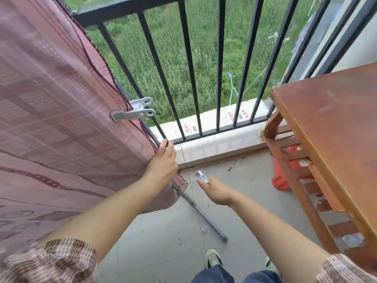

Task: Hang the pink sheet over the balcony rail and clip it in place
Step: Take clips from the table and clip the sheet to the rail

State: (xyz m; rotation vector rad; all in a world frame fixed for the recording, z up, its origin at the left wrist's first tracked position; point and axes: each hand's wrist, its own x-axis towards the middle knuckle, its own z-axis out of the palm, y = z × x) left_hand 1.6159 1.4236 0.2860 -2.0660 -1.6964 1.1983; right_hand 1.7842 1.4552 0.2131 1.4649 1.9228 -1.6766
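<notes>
The pink patterned sheet (57, 111) hangs over the black balcony rail (122, 10) and fills the left side of the view. A large white clip (133, 111) pinches the sheet's right edge to a rail bar about halfway down. Lower on that same edge, near the base of the bars, my left hand (163, 164) grips the sheet. To its right, above the floor, my right hand (216, 190) holds a second white clip (201, 176) in its fingers.
A brown wooden table (334, 127) stands close on the right, with an orange-red object (283, 178) under it. A grey metal pole (206, 217) lies on the concrete floor between my hands. A tiled ledge (218, 144) runs under the bars. My shoe (213, 258) shows at the bottom.
</notes>
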